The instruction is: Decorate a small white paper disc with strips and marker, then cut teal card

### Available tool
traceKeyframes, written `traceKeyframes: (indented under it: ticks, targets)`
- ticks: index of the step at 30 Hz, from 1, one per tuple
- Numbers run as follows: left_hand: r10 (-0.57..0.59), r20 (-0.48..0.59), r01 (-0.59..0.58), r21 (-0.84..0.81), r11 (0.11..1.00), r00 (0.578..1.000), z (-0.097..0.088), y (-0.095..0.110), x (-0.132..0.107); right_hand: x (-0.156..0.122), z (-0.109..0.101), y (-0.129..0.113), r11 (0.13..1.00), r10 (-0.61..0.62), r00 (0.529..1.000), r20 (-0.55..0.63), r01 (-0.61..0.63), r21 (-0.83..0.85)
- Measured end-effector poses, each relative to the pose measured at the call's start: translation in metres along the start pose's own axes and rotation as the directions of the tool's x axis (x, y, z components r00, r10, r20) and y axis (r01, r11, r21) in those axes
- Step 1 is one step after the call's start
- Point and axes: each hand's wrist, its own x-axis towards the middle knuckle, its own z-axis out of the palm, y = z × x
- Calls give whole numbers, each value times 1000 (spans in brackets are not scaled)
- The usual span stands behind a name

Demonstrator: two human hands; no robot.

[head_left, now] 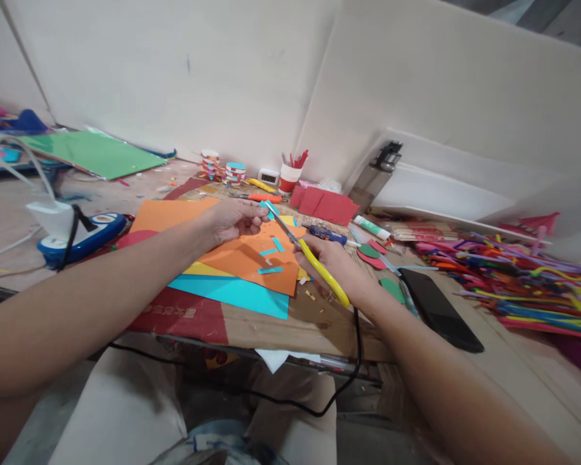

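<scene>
Between the fingertips of my left hand is a small piece of blue paper, pinched at its edge. My right hand grips yellow-handled scissors, whose blades reach the blue paper; whether they are cutting into it I cannot tell. Beneath both hands lie sheets of orange paper, with a blue sheet and some yellow paper under them. Several cut blue strips rest on the orange sheet.
A phone and a heap of pipe cleaners lie at the right. Behind the work stand a cup of red sticks, red paper and a bottle. A blue-and-white power strip sits left; a black cable hangs over the front edge.
</scene>
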Motion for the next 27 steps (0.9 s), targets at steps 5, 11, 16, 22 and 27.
traceKeyframes:
  ticks: [5, 11, 16, 22, 27]
  targets:
    - [-15, 4, 15, -15, 1000, 1000, 0, 0, -1, 2, 2, 4, 999, 8, 1000, 21, -9, 43]
    - [-43, -10, 43, -11, 999, 999, 0, 0, -2, 1, 4, 6, 998, 31, 999, 28, -32, 57]
    - [-58, 2, 58, 5, 998, 998, 0, -1, -2, -2, 5, 4, 991, 88, 994, 72, -94, 96]
    - [-54, 30, 53, 45, 998, 998, -4, -3, 0, -2, 3, 4, 991, 74, 996, 51, -79, 112]
    - [-23, 54, 18, 92, 996, 998, -4, -4, 0, -1, 1, 7, 994, 41, 998, 39, -44, 102]
